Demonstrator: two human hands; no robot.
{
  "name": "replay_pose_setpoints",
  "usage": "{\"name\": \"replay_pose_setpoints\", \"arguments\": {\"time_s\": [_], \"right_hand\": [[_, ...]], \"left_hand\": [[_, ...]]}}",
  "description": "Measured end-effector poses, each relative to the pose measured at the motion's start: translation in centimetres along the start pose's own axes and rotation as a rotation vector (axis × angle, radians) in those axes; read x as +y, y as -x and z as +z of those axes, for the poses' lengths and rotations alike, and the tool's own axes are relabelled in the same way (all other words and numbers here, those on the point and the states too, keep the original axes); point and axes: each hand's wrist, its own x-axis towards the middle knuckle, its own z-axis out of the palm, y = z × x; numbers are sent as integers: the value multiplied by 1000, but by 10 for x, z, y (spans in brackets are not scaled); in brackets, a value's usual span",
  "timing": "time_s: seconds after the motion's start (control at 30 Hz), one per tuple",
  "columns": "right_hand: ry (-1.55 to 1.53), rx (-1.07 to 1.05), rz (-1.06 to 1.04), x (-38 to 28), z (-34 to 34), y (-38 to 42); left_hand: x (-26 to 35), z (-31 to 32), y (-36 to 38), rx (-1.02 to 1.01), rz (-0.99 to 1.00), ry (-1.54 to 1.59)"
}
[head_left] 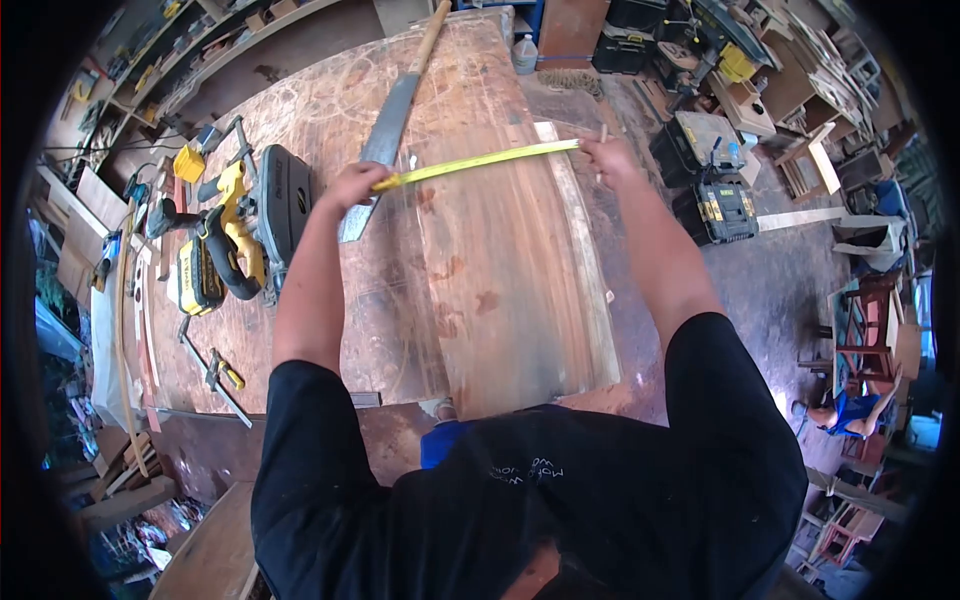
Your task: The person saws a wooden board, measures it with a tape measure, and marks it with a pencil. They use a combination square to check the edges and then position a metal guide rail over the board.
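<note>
A yellow tape measure (485, 160) is stretched across the far part of a wide wooden board (520, 290), which has a pale strip along its right edge. My left hand (358, 185) is closed on the tape's left end, just past the board's left side. At the other end, my right hand (612, 164) pinches the tape beyond the pale edge. A thin stick like a pencil (603, 134) pokes up from the right hand's fingers. Beside and partly under my left hand lies a long flat metal blade (390, 122) with a wooden handle (430, 38).
On the workbench (300, 345) at left stand a yellow-and-black cordless power saw (225, 240) and a bar clamp (215, 370). Black tool cases (715, 205) sit on the floor at right, near a plastic jug (524, 55). Part of another person (852, 412) shows far right.
</note>
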Motion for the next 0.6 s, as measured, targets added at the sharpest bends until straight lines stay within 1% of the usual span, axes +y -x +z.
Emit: {"name": "replay_pose_setpoints", "arguments": {"time_s": [0.03,0.07,0.1,0.2,0.3,0.4,0.5,0.6], "right_hand": [[4,-9,1,1,-3,-5],[95,41,22,1,-2,-12],[186,90,42,2,0,-20],[242,112,51,18,9,-36],[192,56,41,11,25,-23],[235,63,42,20,21,-34],[196,77,59,12,27,-24],[188,69,55,17,24,-33]], "left_hand": [[-5,-10,-5,22,-48,-7],[-10,-19,-11,47,-95,-13],[-15,-24,-18,57,-100,-9],[-12,-30,-21,87,-138,4],[-8,-45,-28,71,-161,-92],[-8,-49,-28,51,-207,-94],[-12,-48,-26,65,-188,-66],[-10,-47,-21,67,-185,-54]]}}
